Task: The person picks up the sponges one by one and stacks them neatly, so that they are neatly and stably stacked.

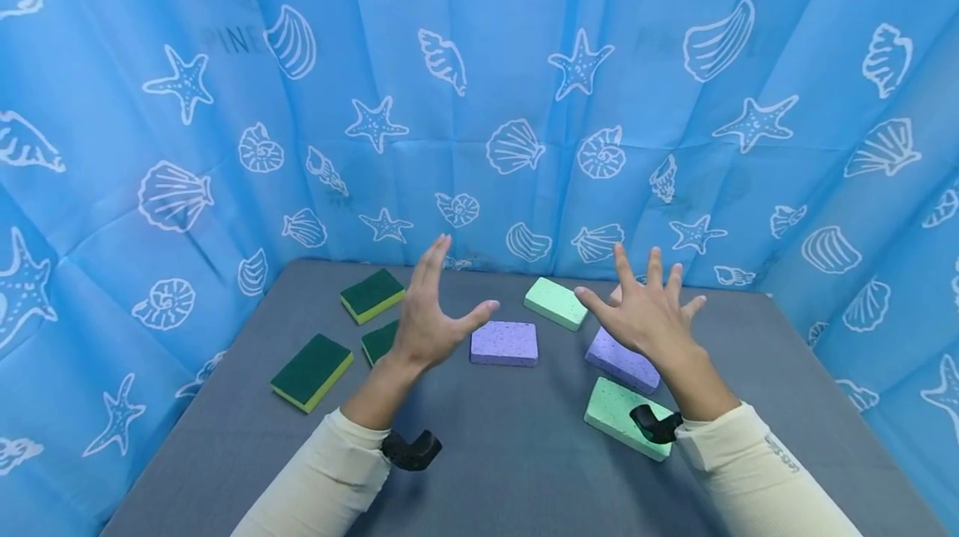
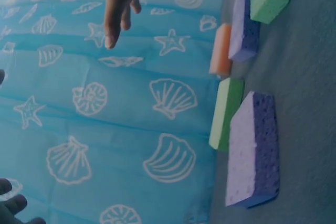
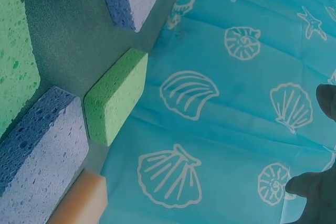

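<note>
Head view: hands (image 1: 430,320) (image 1: 646,316) hover above porous, blocky sponges (image 1: 504,343).

We record a grey woven-textured tabletop (image 1: 487,470) bearing eight sponges. Left of the left hand (image 1: 433,312): three green-and-yellow scouring sponges (image 1: 311,372), one partly hidden by it. Between hands: a purple sponge (image 1: 504,344). Beside and behind the right hand (image 1: 646,312): a pale-green sponge (image 1: 554,302), an orange sponge (image 2: 221,51). Below it: a second purple sponge (image 1: 618,360), a second green sponge (image 1: 622,416).
</note>
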Available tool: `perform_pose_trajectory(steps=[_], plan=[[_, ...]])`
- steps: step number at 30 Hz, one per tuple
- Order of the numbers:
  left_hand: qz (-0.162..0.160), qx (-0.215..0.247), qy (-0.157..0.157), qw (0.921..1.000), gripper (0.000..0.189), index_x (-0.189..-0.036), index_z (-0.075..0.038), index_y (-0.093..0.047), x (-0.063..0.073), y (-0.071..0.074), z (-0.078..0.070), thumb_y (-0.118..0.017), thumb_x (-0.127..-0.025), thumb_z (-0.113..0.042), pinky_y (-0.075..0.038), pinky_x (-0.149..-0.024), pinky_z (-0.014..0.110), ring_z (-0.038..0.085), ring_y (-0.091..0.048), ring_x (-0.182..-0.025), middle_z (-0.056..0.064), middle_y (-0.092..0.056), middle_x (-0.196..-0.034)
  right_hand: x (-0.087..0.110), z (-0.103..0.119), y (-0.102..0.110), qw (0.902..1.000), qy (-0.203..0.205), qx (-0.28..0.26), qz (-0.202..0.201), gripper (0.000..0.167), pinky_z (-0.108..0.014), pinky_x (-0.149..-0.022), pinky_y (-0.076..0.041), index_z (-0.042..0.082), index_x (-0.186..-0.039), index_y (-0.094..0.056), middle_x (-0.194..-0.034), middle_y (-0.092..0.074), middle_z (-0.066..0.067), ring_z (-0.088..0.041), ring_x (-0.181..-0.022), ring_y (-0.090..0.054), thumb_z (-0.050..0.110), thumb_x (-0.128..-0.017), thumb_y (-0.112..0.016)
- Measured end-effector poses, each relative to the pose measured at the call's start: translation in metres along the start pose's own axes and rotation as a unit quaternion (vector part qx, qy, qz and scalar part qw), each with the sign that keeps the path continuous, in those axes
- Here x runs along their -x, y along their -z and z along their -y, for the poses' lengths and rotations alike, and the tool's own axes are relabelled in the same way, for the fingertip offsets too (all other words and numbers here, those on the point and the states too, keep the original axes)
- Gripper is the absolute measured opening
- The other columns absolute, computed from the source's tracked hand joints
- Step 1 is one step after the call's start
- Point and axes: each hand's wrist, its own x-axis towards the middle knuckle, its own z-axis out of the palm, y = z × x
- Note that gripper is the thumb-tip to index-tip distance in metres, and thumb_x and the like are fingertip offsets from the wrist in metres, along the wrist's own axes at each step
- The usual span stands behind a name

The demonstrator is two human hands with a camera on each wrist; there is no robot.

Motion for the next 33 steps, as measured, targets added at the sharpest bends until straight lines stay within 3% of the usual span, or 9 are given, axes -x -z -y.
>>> perform_pose_trajectory(steps=[7,16,25,33], plan=[[0.025,0.052,0.071,0.9958,0.091,-0.153,-0.013,-0.027,0.011,-0.012,0.013,-0.074,-0.08,-0.041,-0.026,-0.102,0.063,0.03,-0.025,-0.139,0.012,-0.027,-0.154,0.002,-0.002,-0.001,1.0,0.001,0.003,0.0,0.101,-0.082,-0.084,0.011,0.016,-0.156,-0.003,-0.152,0.008,-0.034,-0.06,-0.131,0.016,0.079,-0.085,-0.035],[0.046,0.082,0.165,0.9817,0.088,-0.152,-0.016,-0.029,0.025,-0.026,0.032,-0.074,-0.081,-0.041,-0.025,-0.103,0.062,0.029,-0.024,-0.14,0.008,-0.027,-0.155,0.003,-0.004,-0.003,1.0,0.002,-0.001,0.002,0.101,-0.082,-0.084,0.011,0.015,-0.156,-0.002,-0.152,0.007,-0.035,-0.06,-0.131,0.016,0.079,-0.085,-0.035],[0.08,0.108,0.218,0.9667,0.088,-0.151,-0.014,-0.031,0.039,-0.041,0.051,-0.076,-0.08,-0.04,-0.036,-0.098,0.059,0.04,-0.036,-0.131,0.014,-0.03,-0.152,0.002,-0.006,-0.007,1.0,0.001,0.0,-0.001,0.102,-0.082,-0.085,0.01,0.015,-0.156,-0.003,-0.152,0.006,-0.035,-0.061,-0.131,0.013,0.079,-0.085,-0.036],[0.098,0.133,0.236,0.9576,0.088,-0.151,-0.009,-0.031,0.048,-0.055,0.068,-0.078,-0.081,-0.035,-0.033,-0.103,0.054,0.038,-0.031,-0.135,0.019,-0.03,-0.15,0.004,-0.008,-0.01,1.0,0.0,-0.004,0.003,0.101,-0.082,-0.084,0.01,0.016,-0.156,-0.003,-0.152,0.007,-0.035,-0.061,-0.131,0.014,0.077,-0.085,-0.039]])
